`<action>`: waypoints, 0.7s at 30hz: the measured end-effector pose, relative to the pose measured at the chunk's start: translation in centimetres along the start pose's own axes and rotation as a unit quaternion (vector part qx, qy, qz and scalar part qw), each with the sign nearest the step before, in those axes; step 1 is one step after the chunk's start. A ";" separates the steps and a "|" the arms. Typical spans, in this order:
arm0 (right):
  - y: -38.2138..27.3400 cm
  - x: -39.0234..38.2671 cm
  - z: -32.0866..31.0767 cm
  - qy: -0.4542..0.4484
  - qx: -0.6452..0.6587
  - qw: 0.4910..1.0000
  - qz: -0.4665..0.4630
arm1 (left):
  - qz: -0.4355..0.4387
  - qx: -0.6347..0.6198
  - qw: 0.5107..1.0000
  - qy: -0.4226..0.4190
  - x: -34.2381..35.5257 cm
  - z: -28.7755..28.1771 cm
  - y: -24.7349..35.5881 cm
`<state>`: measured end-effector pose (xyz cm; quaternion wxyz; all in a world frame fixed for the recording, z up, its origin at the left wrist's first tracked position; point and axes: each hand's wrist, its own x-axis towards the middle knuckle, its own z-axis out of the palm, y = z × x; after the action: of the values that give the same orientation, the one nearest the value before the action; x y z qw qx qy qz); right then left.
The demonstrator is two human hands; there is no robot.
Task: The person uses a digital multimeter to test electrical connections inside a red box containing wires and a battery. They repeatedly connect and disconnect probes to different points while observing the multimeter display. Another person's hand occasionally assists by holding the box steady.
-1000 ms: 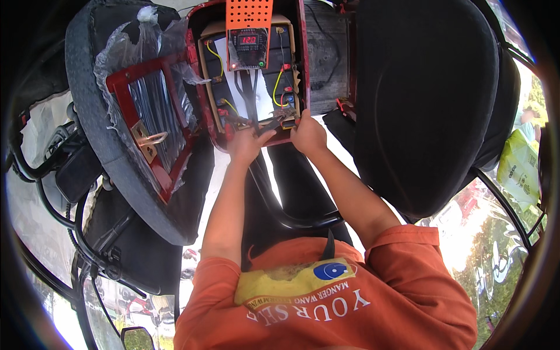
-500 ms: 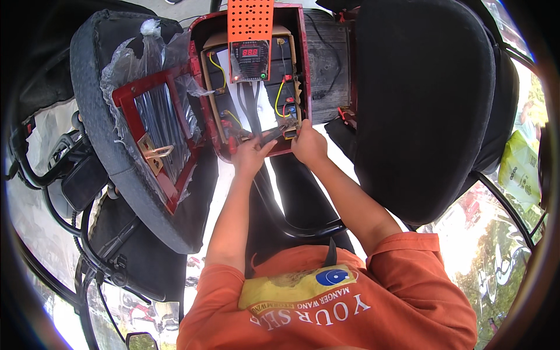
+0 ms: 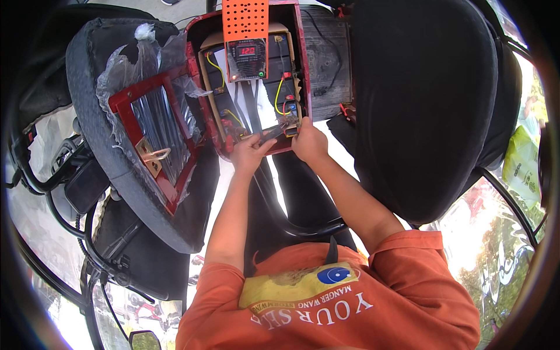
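Observation:
Near the front of an open red metal box (image 3: 304, 64), my left hand (image 3: 248, 155) is closed around the end of a black-handled clamp (image 3: 270, 135). A red clamp handle (image 3: 228, 143) is beside its fingers. My right hand (image 3: 310, 142) is closed at the box's front right corner, close to the clamp's jaws; its fingertips hide what they hold. Thick black cables (image 3: 249, 105) run from an orange battery tester (image 3: 246, 52) with a lit red display. Below the tester sit several dark batteries (image 3: 280, 64) with yellow wires (image 3: 277, 96).
A black padded seat (image 3: 426, 111) rises to the right. At left, a tilted seat (image 3: 111, 157) shows its underside, with a red frame (image 3: 125, 119), torn plastic and a metal latch (image 3: 153, 153). A bent black tube (image 3: 291, 228) crosses before my body.
The lit digits on the tester's display have changed. Both hands keep nearly the same place and grip; the whole view has shifted slightly.

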<state>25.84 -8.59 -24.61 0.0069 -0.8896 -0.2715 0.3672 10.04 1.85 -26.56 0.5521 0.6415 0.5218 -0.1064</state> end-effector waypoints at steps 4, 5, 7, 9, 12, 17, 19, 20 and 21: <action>-0.2 0.1 0.1 -0.003 0.003 1.000 0.008 | -0.002 -0.009 1.000 0.004 0.0 -0.1 0.1; -0.3 0.1 0.0 -0.008 0.001 1.000 0.017 | 0.002 -0.004 1.000 0.006 0.1 -0.1 0.0; -0.6 0.2 -0.2 -0.015 -0.002 1.000 0.026 | 0.009 0.005 1.000 0.009 0.3 0.0 -0.3; -0.6 0.2 -0.5 -0.020 -0.005 0.999 0.028 | 0.004 -0.002 1.000 0.007 0.2 0.0 -0.2; -0.6 0.4 -0.8 -0.024 -0.001 0.999 0.035 | 0.000 0.016 1.000 0.001 0.3 0.0 -0.3; -1.1 0.2 -1.8 -0.025 -0.025 0.998 0.054 | 0.019 0.020 1.000 0.011 0.1 0.3 -0.3; -1.8 -0.7 -2.4 0.023 -0.072 0.997 0.009 | 0.024 0.019 0.999 0.014 0.1 0.3 -0.4; -2.4 -1.4 -3.1 0.060 -0.101 0.993 -0.033 | 0.024 0.015 1.000 0.014 0.1 0.2 -0.4; -3.2 -1.9 -4.0 0.097 -0.129 0.984 -0.074 | 0.023 0.010 1.000 0.015 0.0 0.1 -0.3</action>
<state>25.84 -6.01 -19.76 -0.0546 -0.8919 -0.3798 0.2391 9.84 1.75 -26.75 0.5403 0.6604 0.5138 -0.0897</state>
